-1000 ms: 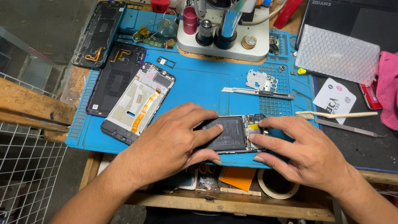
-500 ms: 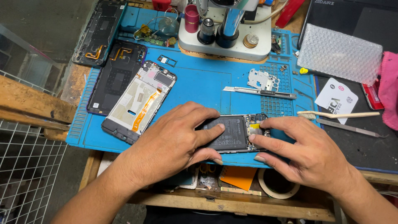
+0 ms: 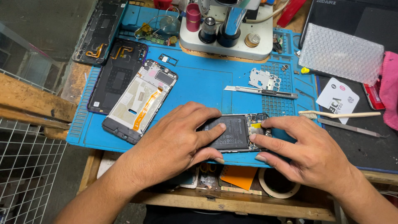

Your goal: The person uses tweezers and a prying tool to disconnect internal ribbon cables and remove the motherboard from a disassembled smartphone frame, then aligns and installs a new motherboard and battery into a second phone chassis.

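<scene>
Blue mat [image 3: 199, 83] matt, rubbery, ribbed at its left edge. Opened phone [image 3: 238, 132] has a matt black battery and shiny metal parts. Bench edge [image 3: 232, 203] rough worn wood. Bubble wrap [image 3: 340, 54] clear glossy plastic. Pink cloth [image 3: 389, 95] soft.

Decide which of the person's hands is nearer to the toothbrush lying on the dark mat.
Right. The right hand rests on the opened phone just below-left of the toothbrush. The left hand presses the phone's battery side, farther left, with the phone between.
</scene>
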